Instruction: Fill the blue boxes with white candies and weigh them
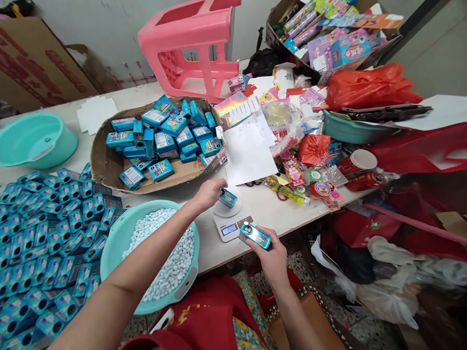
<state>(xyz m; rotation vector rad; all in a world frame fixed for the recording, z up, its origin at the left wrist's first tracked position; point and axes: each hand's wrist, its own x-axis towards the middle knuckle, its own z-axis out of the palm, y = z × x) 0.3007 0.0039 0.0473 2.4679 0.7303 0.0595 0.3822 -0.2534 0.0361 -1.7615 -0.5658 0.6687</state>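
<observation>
My left hand (210, 193) reaches over a small white digital scale (224, 233). Its fingers are closed at the end of a small blue candy box (228, 197) on the scale's round plate; whether the box is lifted or resting, I cannot tell. Near the table's front edge, my right hand (272, 252) grips another blue candy box (259, 237), tilted, with white candies showing at its opening. Left of the scale, a turquoise basin (112, 237) holds many small white and pale blue candies (172, 265), partly covered by my left forearm.
A cut-down carton (104, 152) holds many blue boxes. Rows of open blue boxes (42, 260) cover the table's left side. Behind stand a turquoise bowl (35, 137) and a pink stool (185, 30). White paper (249, 150), packaging and a red bag (370, 88) crowd the right.
</observation>
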